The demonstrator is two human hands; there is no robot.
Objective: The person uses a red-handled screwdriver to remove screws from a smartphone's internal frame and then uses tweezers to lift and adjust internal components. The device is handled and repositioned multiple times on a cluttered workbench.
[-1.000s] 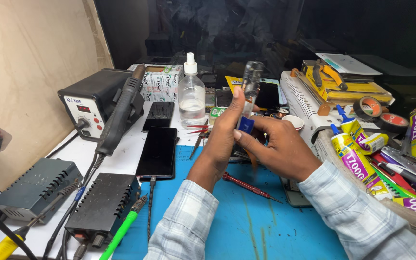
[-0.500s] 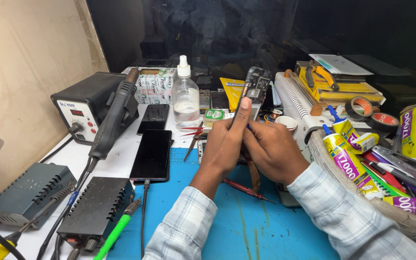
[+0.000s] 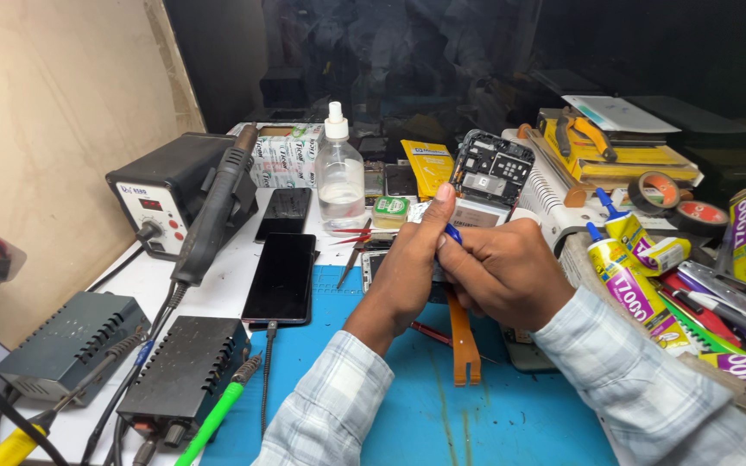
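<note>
My left hand (image 3: pixel 409 263) grips an opened phone (image 3: pixel 487 179) held upright, its back cover off and the circuit board and battery facing me. The left thumb rests on the phone's lower left edge. My right hand (image 3: pixel 501 272) is closed around a small blue-tipped tool (image 3: pixel 452 232) pressed against the phone's lower part beside that thumb. Both hands are above the blue work mat (image 3: pixel 425 406). An orange plastic pry tool (image 3: pixel 462 341) lies on the mat just below my hands.
A clear spray bottle (image 3: pixel 340 173), two dark phones (image 3: pixel 282 276), a hot-air station (image 3: pixel 166 190) with its handle (image 3: pixel 218 207), and two black units (image 3: pixel 185 367) stand at left. Glue tubes (image 3: pixel 628 276), tape rolls (image 3: pixel 656 192) and pliers (image 3: pixel 589 134) crowd the right.
The phone has turned from edge-on to showing its open back to me. Both hands have closed in on its lower part, and the view has shifted slightly.
</note>
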